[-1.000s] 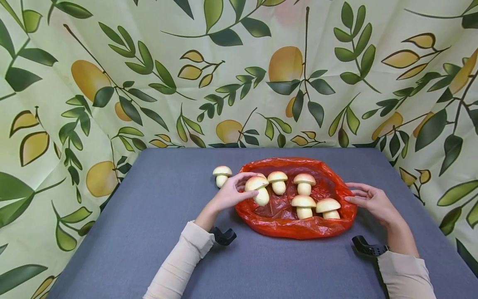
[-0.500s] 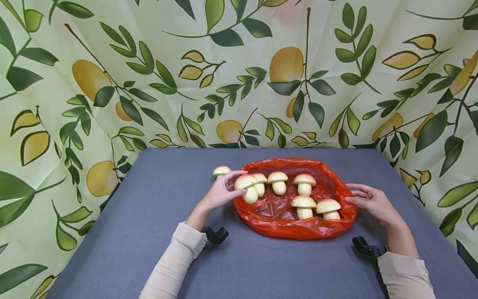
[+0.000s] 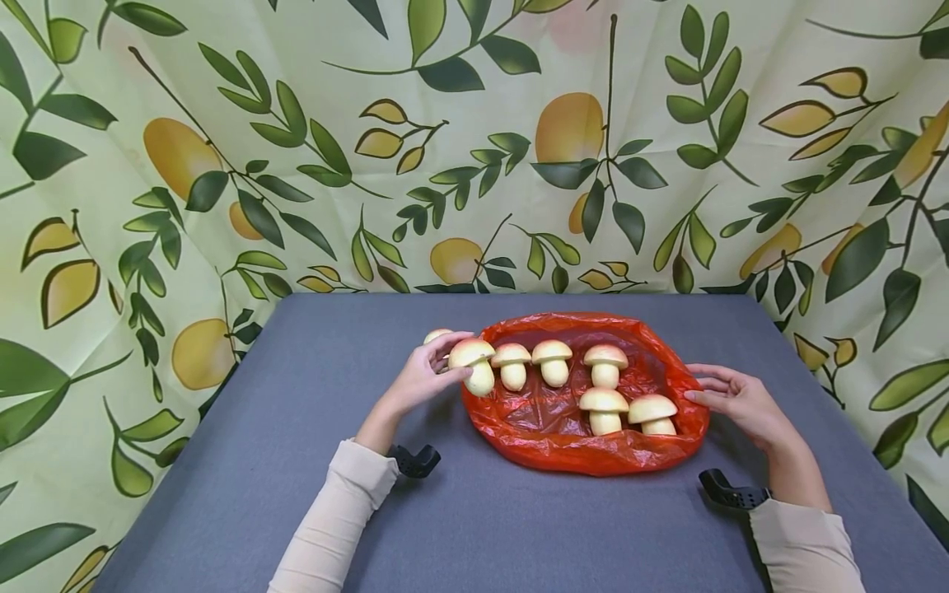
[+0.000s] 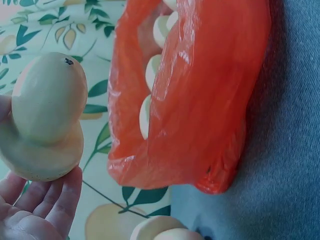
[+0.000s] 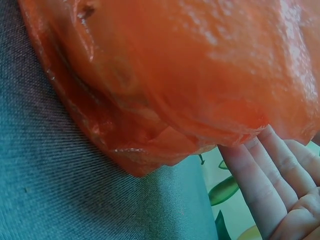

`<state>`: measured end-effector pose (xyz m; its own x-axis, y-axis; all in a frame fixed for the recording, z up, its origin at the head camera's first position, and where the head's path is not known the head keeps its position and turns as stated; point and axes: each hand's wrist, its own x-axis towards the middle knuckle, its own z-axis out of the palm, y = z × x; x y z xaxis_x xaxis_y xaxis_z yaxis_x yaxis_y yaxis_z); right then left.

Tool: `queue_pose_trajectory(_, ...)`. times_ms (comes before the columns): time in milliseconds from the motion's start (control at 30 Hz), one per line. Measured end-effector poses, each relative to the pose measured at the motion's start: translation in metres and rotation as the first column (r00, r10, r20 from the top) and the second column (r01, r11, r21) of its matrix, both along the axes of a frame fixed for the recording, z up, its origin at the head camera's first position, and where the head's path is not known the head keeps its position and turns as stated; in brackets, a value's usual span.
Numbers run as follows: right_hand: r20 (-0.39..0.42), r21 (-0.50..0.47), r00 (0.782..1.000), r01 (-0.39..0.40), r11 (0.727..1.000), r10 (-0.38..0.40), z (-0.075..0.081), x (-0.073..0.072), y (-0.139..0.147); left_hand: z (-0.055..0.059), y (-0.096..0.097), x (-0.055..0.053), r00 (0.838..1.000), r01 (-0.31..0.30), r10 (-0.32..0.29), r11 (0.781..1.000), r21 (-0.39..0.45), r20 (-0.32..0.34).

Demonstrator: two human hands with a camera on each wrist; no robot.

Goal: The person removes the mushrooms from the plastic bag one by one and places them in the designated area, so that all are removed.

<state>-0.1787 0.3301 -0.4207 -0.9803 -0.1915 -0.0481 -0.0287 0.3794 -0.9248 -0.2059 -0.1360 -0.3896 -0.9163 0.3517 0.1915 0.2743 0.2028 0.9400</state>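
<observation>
My left hand [image 3: 426,375] grips a toy mushroom [image 3: 474,366] with a pale stem and reddish-yellow cap, at the left rim of a red plastic bag [image 3: 593,457]. In the left wrist view this mushroom [image 4: 50,100] is cap down, fingers around its cap. Inside the wide-mouthed bag stand several similar mushrooms [image 3: 604,366]. The right hand [image 3: 745,403] touches the bag's right side, its fingers straight against the outside of the plastic in the right wrist view. Behind the left hand, mostly hidden, another mushroom [image 3: 436,335] shows its cap.
A grey-blue cloth [image 3: 245,478] covers the table. Curtains [image 3: 474,165] printed with leaves and fruit hang behind and at both sides. Low in the left wrist view, pale mushrooms [image 4: 160,230] lie beyond the bag's end.
My left hand has moved left with the mushroom, from over the bag's left part to its left rim, uncovering a mushroom inside. The right hand stays at the bag's side.
</observation>
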Motion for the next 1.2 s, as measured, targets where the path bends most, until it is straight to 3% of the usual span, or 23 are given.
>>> queue_pose_trajectory(600, 0.002, 0.008, 1.0, 0.005, 1.0, -0.005, 0.001, 0.001, 0.001, -0.001, -0.021, -0.009, 0.999, -0.044, 0.044, 0.999, 0.011, -0.009)
queue_pose_trajectory(833, 0.006, 0.014, 1.0, 0.008, 1.0, -0.008, 0.001, 0.001, 0.001, -0.005, -0.031, -0.014, 0.997, -0.081, 0.081, 0.997, 0.01, 0.016)
queue_pose_trajectory(1200, 0.013, 0.017, 1.0, 0.009, 1.0, -0.009, 0.0, 0.0, 0.0, -0.012, -0.043, -0.017, 0.996, -0.094, 0.094, 0.996, 0.003, 0.001)
